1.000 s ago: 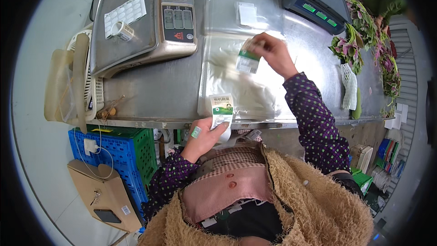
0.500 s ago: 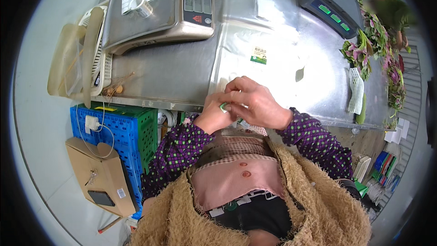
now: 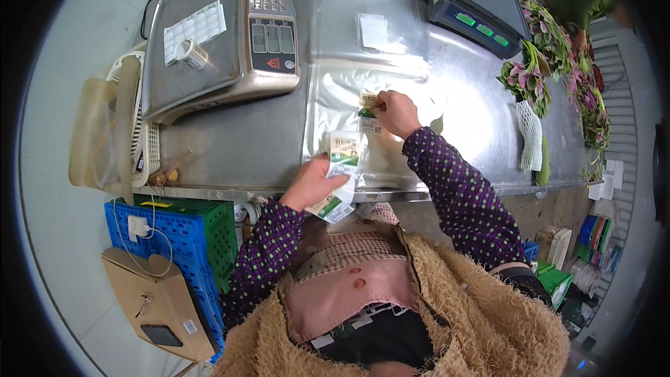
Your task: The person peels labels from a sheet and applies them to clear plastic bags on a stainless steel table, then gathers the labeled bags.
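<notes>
My left hand (image 3: 314, 183) grips a strip of printed labels (image 3: 345, 150), beige and green with white coded parts, just above the table's near edge. The lower end of the strip bends down below my fingers. My right hand (image 3: 398, 113) is closed, its fingertips at the edge of a beige, green and white label (image 3: 368, 123) over a clear plastic bag (image 3: 322, 108). Whether this label is stuck down or still held off the bag, I cannot tell. The bag lies flat on the metal table, among other shiny clear bags.
Left stands a scale (image 3: 272, 42) carrying a sheet of round stickers (image 3: 195, 28) and a small roll (image 3: 191, 54). A second scale (image 3: 474, 7) is at the far right. Leafy purple-green vegetables (image 3: 527, 80), a white foam net (image 3: 529, 136) and blue and green crates (image 3: 160, 237) are around.
My hands have come apart: the right has moved forward over the bag, the left now shows the label strip. The whole view has shifted, with the table things lower and further left.
</notes>
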Available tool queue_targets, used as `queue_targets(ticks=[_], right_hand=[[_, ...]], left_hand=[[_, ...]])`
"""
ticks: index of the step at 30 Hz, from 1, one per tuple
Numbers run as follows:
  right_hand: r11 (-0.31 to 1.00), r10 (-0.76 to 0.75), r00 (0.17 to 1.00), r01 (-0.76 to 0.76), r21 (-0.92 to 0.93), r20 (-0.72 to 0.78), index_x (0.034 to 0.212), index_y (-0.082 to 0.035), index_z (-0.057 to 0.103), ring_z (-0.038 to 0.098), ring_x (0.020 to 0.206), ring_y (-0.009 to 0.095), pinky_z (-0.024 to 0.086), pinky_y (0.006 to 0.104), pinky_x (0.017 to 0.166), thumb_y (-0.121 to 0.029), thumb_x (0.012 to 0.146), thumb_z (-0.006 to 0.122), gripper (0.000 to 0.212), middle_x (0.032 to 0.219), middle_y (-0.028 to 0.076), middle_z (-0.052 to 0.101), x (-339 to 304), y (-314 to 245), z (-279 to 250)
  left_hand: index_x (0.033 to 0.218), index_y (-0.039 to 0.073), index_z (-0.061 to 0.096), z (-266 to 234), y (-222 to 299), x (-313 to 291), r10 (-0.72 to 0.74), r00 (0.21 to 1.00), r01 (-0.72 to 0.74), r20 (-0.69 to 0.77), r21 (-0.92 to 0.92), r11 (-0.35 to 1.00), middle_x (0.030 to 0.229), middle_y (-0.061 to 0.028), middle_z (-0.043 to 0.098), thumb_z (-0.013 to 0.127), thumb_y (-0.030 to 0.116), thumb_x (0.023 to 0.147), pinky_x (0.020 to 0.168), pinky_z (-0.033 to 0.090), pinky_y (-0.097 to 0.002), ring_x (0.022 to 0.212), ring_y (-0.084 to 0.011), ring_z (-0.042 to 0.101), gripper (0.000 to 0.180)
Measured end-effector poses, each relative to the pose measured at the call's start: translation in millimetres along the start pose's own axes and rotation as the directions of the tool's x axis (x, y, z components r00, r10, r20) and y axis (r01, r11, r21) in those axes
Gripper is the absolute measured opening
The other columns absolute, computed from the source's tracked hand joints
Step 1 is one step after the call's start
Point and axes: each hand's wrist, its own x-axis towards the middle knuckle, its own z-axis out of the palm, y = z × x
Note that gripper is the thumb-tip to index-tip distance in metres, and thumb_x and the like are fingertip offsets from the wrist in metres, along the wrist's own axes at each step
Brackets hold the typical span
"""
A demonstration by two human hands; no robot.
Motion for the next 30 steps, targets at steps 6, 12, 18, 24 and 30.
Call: queue_targets(ticks=[6,12,18,24,30], right_hand=[[0.969,0.103,0.993,-0.087,-0.232,0.059,0.091,-0.004,0.065,0.067,0.078,0.035,0.054,0.0432,0.07,-0.053,0.061,0.084,0.06,0.084,0.017,0.068,23,14,-2],[0.896,-0.424,0.905,0.426,-0.126,0.042,0.102,-0.012,0.06,0.056,0.101,0.034,0.046,0.0453,0.085,-0.046,0.065,0.082,0.055,0.103,0.013,0.058,-69,0,5],[0.945,-0.328,0.944,0.328,0.02,0.03,0.083,-0.011,0.067,0.06,0.081,0.031,0.049,0.0449,0.072,-0.027,0.083,0.07,0.017,0.082,0.009,0.058,-52,1,13],[0.954,-0.151,0.975,0.1,0.283,0.165,0.094,0.001,0.068,0.064,0.072,0.03,0.052,0.041,0.067,-0.026,0.083,0.073,0.029,0.084,0.019,0.068,-45,30,18],[0.901,0.032,0.987,-0.097,0.422,0.158,0.102,0.005,0.06,0.066,0.081,0.027,0.053,0.0384,0.074,-0.033,0.084,0.073,0.045,0.091,0.021,0.067,-63,2,-16]], left_hand=[[0.109,-0.002,0.069,-3,9,-15,0.098,0.994,-0.091,-0.053,0.112,0.99,0.095,-0.0038,0.071,0.067,0.008,0.088,0.078,0.052,-0.0278,0.083,-0.0092,0.063,0.023],[0.109,-0.002,0.069,-8,16,-5,-0.029,0.997,0.04,0.077,-0.14,0.989,0.096,-0.0036,0.072,0.067,0.01,0.089,0.075,0.052,-0.0278,0.083,-0.01,0.064,0.024],[0.107,0.001,0.072,3,46,-47,0.068,0.954,-0.092,0.291,0.069,0.993,0.097,-0.0032,0.074,0.071,0.016,0.088,0.076,0.052,-0.0282,0.083,-0.0078,0.063,0.024],[0.103,0.002,0.072,3,39,-24,0.076,0.979,-0.098,0.191,0.112,0.989,0.091,-0.0048,0.073,0.07,0.016,0.088,0.073,0.053,-0.0298,0.081,-0.009,0.062,0.021],[0.107,0.002,0.07,19,52,-51,0.323,0.935,-0.351,0.149,0.246,0.904,0.094,-0.0141,0.072,0.069,0.012,0.084,0.077,0.053,-0.0322,0.083,-0.0227,0.069,0.025]])
